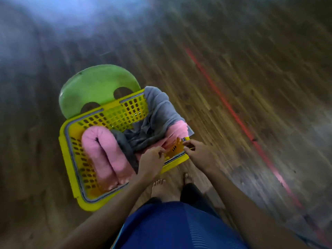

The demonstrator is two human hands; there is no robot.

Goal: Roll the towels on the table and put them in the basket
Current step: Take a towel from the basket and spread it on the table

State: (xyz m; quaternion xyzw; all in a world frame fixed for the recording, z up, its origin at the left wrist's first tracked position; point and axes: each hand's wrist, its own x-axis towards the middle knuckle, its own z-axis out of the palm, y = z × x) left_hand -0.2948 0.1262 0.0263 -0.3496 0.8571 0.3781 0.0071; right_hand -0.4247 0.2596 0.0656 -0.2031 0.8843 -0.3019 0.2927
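Gripping the yellow basket point(63, 141) by its near rim with our right hand point(196, 152), left hand point(151, 158) curled beside it on rim or cloth, we cannot tell which, we judge the job half done: one rolled pink towel point(100, 151) lies inside, while the grey towel point(161, 112) and second pink towel point(179, 130) sprawl unrolled over the edge.

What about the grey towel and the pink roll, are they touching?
Touching. Head view: the grey towel overlaps the pink roll at its side inside the basket.

Arms: both bare, stretched forward and down.
Left hand point(152, 158): fingers curled; grip too blurred to tell.
Right hand point(197, 152): thumb and fingers pinch the basket point(89, 206) rim.
Feet point(159, 187): bare.
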